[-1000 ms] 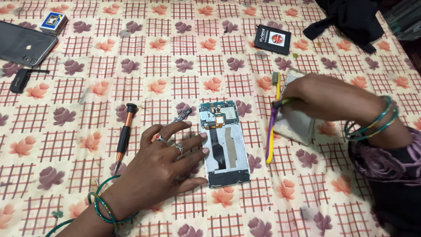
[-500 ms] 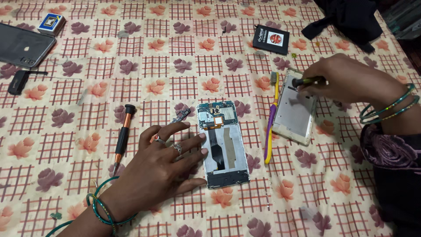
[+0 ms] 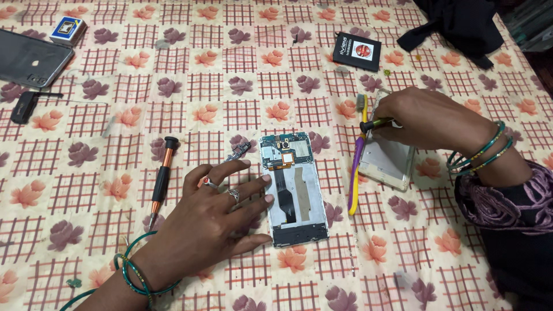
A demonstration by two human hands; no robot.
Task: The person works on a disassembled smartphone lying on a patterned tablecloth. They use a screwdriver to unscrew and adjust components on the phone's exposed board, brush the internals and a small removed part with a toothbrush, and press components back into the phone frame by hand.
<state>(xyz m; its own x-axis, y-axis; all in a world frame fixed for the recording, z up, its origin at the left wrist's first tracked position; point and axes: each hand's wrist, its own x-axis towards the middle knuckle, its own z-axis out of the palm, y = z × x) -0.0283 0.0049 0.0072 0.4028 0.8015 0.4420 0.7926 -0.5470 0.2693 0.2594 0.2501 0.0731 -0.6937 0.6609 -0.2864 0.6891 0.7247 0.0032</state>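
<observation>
1. The left hand [image 3: 213, 222] lies flat on the floral checked cloth [image 3: 242, 75] covering the bench, fingers spread. Its fingertips press on the left edge of the opened white-framed smartphone with exposed circuit board [image 3: 292, 187], probably to stop it sliding. This grip is apart, clamped on nothing.

2. The opened smartphone lies face down near the middle of the cloth, its back removed. At the top are a green-blue circuit board and a small copper-coloured flex part. Below that is a pale metal plate with a dark strip down its centre, and a dark band runs along the bottom end.

3. The right hand [image 3: 426, 118] reaches over the pale silvery phone back cover [image 3: 389, 161], which lies to the right of the phone. Its fingers are closed around a small green-handled tool with a black tip [image 3: 374, 123]. The tool is held low and nearly level, its black end pointing left just above the cover's upper corner.

4. A purple and yellow toothbrush [image 3: 357, 161] lies lengthwise between the phone and the cover, touching the cover's left edge, within easy reach of either hand.

5. An orange and black screwdriver [image 3: 161, 175] rests left of the left hand, apart from it. A small loose metal phone part [image 3: 238, 152] lies just above the fingers.

6. Farther off, at the cloth's edges, are a dark grey phone [image 3: 29, 57], a small blue and white box [image 3: 67, 30] and a flat black packet [image 3: 357, 50].
</observation>
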